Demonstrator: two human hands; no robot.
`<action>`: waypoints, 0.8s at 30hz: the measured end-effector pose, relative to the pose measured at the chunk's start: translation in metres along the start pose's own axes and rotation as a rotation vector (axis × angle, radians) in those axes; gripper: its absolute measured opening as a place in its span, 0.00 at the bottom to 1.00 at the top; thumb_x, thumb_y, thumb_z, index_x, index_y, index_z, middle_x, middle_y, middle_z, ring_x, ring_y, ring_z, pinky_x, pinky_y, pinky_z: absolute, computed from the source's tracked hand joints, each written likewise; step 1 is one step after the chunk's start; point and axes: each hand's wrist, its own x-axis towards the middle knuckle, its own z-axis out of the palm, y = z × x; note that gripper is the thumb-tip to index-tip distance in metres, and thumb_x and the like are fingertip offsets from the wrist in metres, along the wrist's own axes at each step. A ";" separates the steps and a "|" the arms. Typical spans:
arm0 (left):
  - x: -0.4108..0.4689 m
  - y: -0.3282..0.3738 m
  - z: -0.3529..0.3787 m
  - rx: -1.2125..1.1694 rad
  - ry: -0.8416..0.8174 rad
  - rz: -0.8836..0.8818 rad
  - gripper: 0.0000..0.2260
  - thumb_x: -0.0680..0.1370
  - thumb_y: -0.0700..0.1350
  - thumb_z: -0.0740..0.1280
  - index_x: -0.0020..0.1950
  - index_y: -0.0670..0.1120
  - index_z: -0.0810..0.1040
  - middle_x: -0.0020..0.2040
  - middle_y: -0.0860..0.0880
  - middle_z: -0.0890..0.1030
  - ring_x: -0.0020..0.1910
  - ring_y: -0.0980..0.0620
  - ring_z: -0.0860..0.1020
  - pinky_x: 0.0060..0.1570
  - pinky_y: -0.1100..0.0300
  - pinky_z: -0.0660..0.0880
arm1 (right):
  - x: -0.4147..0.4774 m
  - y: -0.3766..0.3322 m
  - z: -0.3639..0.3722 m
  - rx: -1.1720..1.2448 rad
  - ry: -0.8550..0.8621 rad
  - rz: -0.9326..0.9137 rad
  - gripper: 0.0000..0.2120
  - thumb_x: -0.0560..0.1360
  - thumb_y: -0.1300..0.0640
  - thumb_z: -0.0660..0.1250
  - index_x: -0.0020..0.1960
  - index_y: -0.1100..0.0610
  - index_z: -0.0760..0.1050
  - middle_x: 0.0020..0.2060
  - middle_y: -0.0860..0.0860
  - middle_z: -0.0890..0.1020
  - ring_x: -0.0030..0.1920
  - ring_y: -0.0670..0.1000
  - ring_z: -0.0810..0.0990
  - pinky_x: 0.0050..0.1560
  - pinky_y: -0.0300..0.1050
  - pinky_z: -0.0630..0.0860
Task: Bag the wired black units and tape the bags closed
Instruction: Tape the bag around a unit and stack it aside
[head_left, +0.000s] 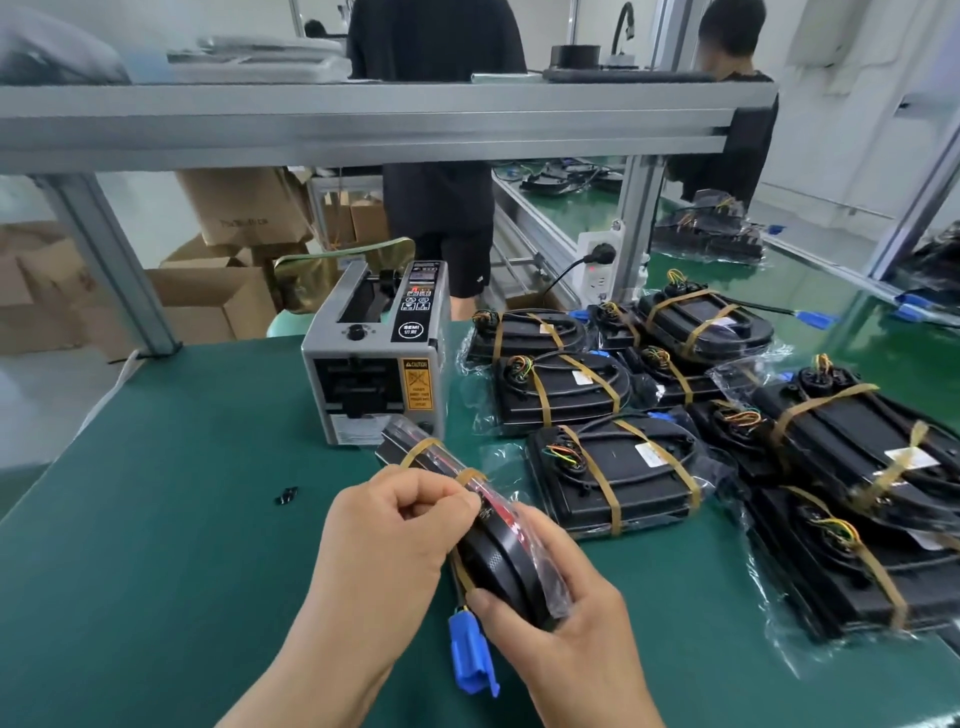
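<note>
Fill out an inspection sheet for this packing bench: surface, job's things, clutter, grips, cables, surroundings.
Surface: green mat, covering the bench.
Job's things: held unit, bagged, tape bands round it; finished units, bagged and taped, piled at right; tape dispenser behind the hands.
Clutter: small black part loose on the mat, left.
Grips: left hand pinches the held unit's upper edge; right hand grips its lower end.
Cables: blue connector below the held unit; black plug in a white socket on the frame.
Surroundings: cardboard boxes beyond the bench; two people standing.
</note>
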 end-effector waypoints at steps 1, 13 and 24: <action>0.001 0.000 0.001 0.013 -0.003 -0.006 0.07 0.72 0.41 0.74 0.33 0.49 0.84 0.38 0.50 0.83 0.34 0.59 0.79 0.32 0.75 0.71 | 0.000 -0.001 0.000 -0.006 0.003 -0.002 0.34 0.60 0.56 0.78 0.65 0.45 0.77 0.53 0.44 0.85 0.53 0.44 0.84 0.56 0.38 0.79; -0.005 0.005 0.005 0.115 0.048 -0.025 0.05 0.70 0.47 0.73 0.33 0.54 0.83 0.35 0.56 0.80 0.29 0.62 0.75 0.37 0.61 0.71 | 0.001 0.003 -0.001 -0.015 0.020 0.009 0.34 0.59 0.52 0.78 0.64 0.42 0.77 0.53 0.45 0.85 0.53 0.46 0.84 0.58 0.47 0.80; -0.001 0.004 0.005 0.124 0.067 -0.007 0.12 0.69 0.39 0.77 0.27 0.49 0.82 0.27 0.53 0.76 0.25 0.61 0.72 0.28 0.76 0.67 | 0.003 0.008 -0.001 -0.101 0.014 -0.063 0.33 0.58 0.50 0.80 0.62 0.35 0.77 0.55 0.45 0.84 0.55 0.45 0.83 0.58 0.43 0.79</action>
